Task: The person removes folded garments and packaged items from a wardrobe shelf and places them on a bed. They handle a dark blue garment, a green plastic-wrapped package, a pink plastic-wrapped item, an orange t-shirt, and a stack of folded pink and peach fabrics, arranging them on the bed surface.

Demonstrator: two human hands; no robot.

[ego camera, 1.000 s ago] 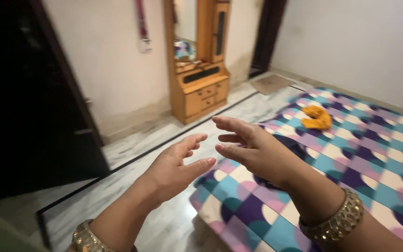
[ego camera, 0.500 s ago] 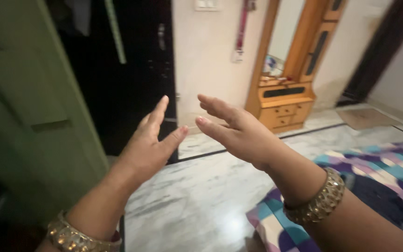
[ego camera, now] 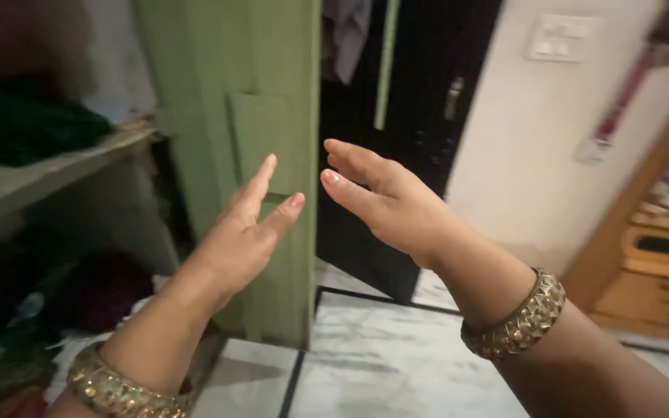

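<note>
My left hand (ego camera: 243, 231) and my right hand (ego camera: 381, 203) are raised side by side in front of me, fingers stretched out and apart, both empty. Each wrist wears a wide gold bangle (ego camera: 514, 325). Just beyond the fingertips stands an open green cupboard door (ego camera: 261, 93). To its left an open shelf (ego camera: 56, 159) carries dark folded cloth (ego camera: 21, 124), blurred. Neither hand touches the door or the shelf.
More bundled clothes (ego camera: 9, 310) fill the lower left of the cupboard. A dark doorway (ego camera: 420, 77) opens behind the green door. A white wall with a switch plate (ego camera: 559, 37) is at right, with a wooden dresser (ego camera: 660, 263) at the far right. The floor is marble (ego camera: 373, 364).
The view has swung left, away from the patterned bed and dresser, toward the green cupboard and its shelves. Both hands stay raised and empty, now close to the cupboard door.
</note>
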